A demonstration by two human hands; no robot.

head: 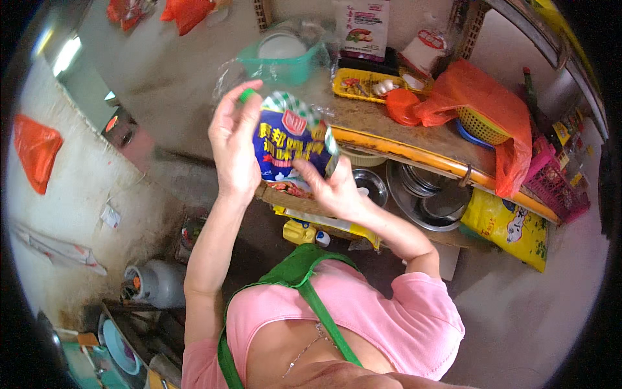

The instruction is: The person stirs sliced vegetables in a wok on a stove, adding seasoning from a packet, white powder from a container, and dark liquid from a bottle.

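Observation:
Held up before me is a blue seasoning pouch (286,141) with a green-and-white checked top and printed writing. My right hand (335,187) grips its lower right side, thumb across the front. On the pouch's upper left, my left hand (235,138) has a small green cap (248,95) between thumb and fingers. Whether the cap is fixed to the pouch cannot be made out. Behind it, a turquoise plastic basket (296,65) with clear plastic film about it stands on the wooden shelf (359,116).
A yellow tray (357,85), a red lid (402,107) and a yellow colander (481,124) partly under a red plastic bag (486,92) share the shelf. Below are metal basins (396,194) and a yellow sack (510,228). A gas cylinder (163,284) stands lower left.

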